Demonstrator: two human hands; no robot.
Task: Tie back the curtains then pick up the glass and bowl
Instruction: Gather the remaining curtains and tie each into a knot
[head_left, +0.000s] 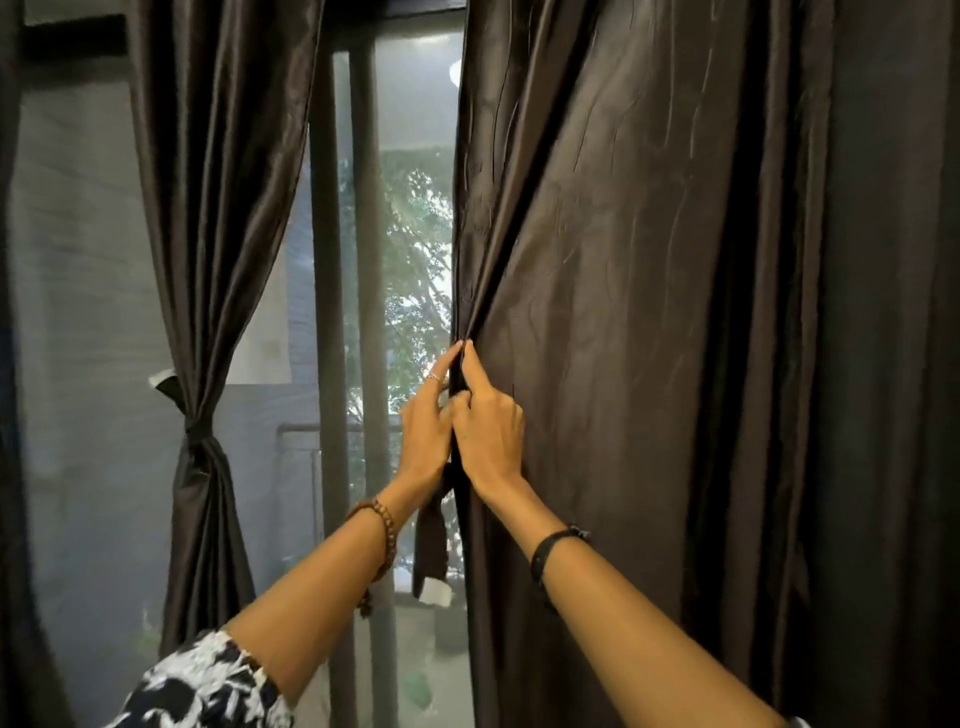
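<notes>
We are on the second curtain: the left curtain (200, 436) hangs tied, while our left hand (426, 436) and right hand (488, 431) pinch the right curtain (623, 312) edge; next, gather it and wrap the dangling tie-back (431, 545); glass, bowl unseen

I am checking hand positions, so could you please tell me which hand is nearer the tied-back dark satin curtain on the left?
Left. The left hand lies between that tied-back dark satin curtain and the right hand.
</notes>
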